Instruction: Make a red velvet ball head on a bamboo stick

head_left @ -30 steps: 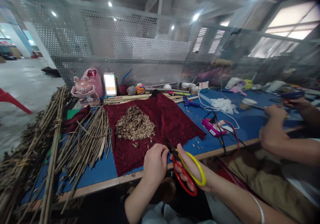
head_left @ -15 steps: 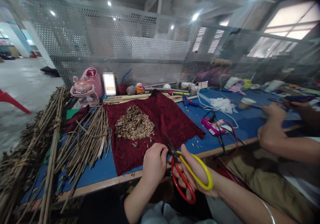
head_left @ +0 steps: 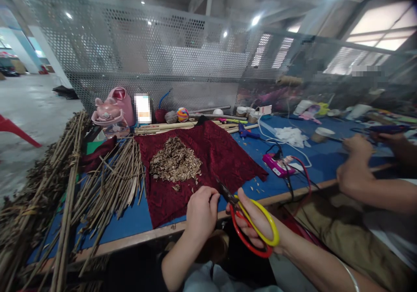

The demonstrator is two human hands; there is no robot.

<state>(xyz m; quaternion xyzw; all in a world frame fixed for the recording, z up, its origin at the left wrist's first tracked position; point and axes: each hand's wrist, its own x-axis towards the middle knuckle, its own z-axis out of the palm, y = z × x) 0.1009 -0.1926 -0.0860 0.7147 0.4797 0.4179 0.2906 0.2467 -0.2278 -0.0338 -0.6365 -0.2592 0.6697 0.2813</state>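
Note:
My right hand grips a pair of scissors with one yellow and one red handle. The dark blades point up and left over the near edge of a dark red cloth, and they look closed. Left of the blades, my left hand is curled with thumb and fingers pressed together; whatever it pinches, if anything, is hidden. On the cloth lies a heap of dry brown plant clippings, just beyond my left hand.
Cut dry stalks and a tied bundle of stems lie at left. A blue glue gun, a pink power strip and cables are to the right. At far right, a co-worker's arm rests over the blue table.
The scissors' handles have come together and the blades have closed, with the red handle swinging right. My left hand has barely moved.

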